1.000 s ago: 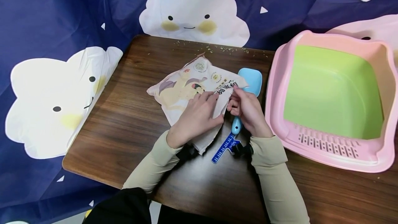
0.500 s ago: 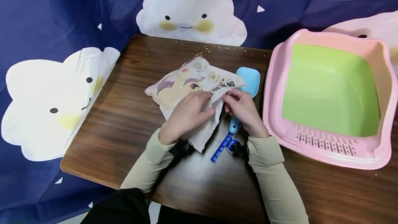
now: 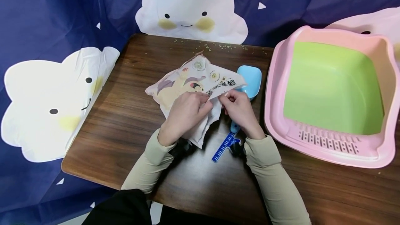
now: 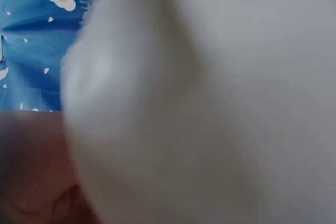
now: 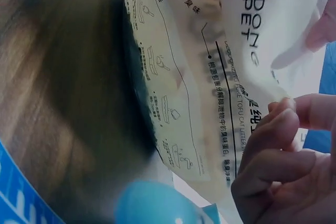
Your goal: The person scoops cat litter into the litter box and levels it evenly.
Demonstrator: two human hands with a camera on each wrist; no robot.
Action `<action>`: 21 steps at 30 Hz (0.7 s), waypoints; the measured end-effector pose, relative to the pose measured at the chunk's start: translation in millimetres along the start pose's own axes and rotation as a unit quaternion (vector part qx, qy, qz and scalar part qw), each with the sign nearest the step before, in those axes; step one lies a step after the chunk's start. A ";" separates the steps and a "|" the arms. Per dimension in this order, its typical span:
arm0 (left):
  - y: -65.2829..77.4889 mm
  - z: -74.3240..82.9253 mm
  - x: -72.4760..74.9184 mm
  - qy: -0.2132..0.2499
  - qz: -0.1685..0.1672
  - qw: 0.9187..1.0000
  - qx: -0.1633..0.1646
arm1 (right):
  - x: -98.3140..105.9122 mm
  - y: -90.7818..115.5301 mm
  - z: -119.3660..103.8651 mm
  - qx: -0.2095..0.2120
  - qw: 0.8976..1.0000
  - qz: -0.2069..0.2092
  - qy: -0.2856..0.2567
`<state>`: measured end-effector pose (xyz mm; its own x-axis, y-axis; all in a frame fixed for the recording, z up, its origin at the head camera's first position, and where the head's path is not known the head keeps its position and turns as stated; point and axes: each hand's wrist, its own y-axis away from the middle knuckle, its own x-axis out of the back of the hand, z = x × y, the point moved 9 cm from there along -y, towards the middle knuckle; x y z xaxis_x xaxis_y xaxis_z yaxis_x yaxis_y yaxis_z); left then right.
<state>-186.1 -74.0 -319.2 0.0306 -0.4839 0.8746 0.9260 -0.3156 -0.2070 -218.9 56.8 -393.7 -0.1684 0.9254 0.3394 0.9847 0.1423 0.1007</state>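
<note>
A pale printed cat litter bag (image 3: 175, 89) lies on the table in the head view, its near edge lifted and creased. My left hand (image 3: 187, 112) is over the near side, its thumb and fingers gripping a fold of the bag. My right hand (image 3: 239, 108) pinches the bag's right edge between thumb and fingertip; the right wrist view shows this pinch close up, on the fingers (image 5: 286, 129). Pale, blurred bag material (image 4: 210, 103) fills most of the left wrist view, which hides the left fingertips.
Beside the right hand lies a light blue scoop (image 3: 251, 79); a dark blue clip (image 3: 223, 148) rests by its handle. A pink litter box (image 3: 273, 114) with a green inside stands at the right. Small pale crumbs (image 3: 225, 47) are scattered along the table's (image 3: 109, 121) back edge.
The right hand has shifted left and slightly nearer along the bag's edge, folding the printed corner over. The left hand has drawn slightly left, its thumb closer to its fingers.
</note>
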 end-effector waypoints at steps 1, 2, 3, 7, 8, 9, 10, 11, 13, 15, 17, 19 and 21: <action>-0.1 0.3 1.2 0.003 0.005 1.000 -0.001 | 0.3 0.2 -0.4 0.001 1.000 -0.003 0.007; 0.0 0.2 2.4 0.006 0.012 1.000 -0.002 | 0.9 0.6 -0.9 0.002 1.000 -0.004 0.013; 0.0 0.1 3.9 0.011 0.018 1.000 -0.002 | 1.6 1.0 -1.2 0.001 1.000 -0.006 0.020; 0.1 -2.4 11.5 0.035 0.052 0.998 -0.003 | 4.8 2.8 -3.0 0.003 0.998 -0.015 0.056; 0.3 -3.4 13.4 0.041 0.061 0.997 -0.003 | 5.6 3.3 -3.4 0.003 0.998 -0.016 0.062; 0.2 -4.5 15.3 0.047 0.068 0.997 -0.003 | 6.0 3.7 -3.6 0.004 0.997 -0.018 0.070; 0.6 -5.8 17.8 0.053 0.078 0.996 -0.004 | 6.1 3.8 -4.0 0.006 0.997 -0.021 0.078; 1.0 -7.0 20.5 0.059 0.090 0.994 -0.006 | 6.0 4.0 -4.3 0.008 0.996 -0.024 0.085; 1.6 -9.6 25.3 0.073 0.108 0.991 -0.005 | 5.8 4.3 -4.7 0.012 0.995 -0.028 0.098; 2.4 -11.6 30.4 0.083 0.128 0.988 -0.006 | 5.3 4.6 -4.7 0.015 0.993 -0.031 0.109; 3.6 -12.1 36.3 0.091 0.151 0.984 -0.012 | 5.1 5.0 -5.0 0.018 0.992 -0.033 0.118; 4.8 -12.6 41.7 0.093 0.174 0.980 -0.019 | 4.8 5.4 -5.5 0.022 0.991 -0.034 0.127; 5.9 -12.2 47.2 0.091 0.195 0.976 -0.030 | 4.4 5.9 -6.3 0.026 0.990 -0.034 0.135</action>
<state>-183.8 -108.6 -284.6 0.3042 -0.7125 0.6323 0.8332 -0.1228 -0.5392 -214.1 59.4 -385.8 -0.2336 0.7859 0.5725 0.9703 0.2261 0.0856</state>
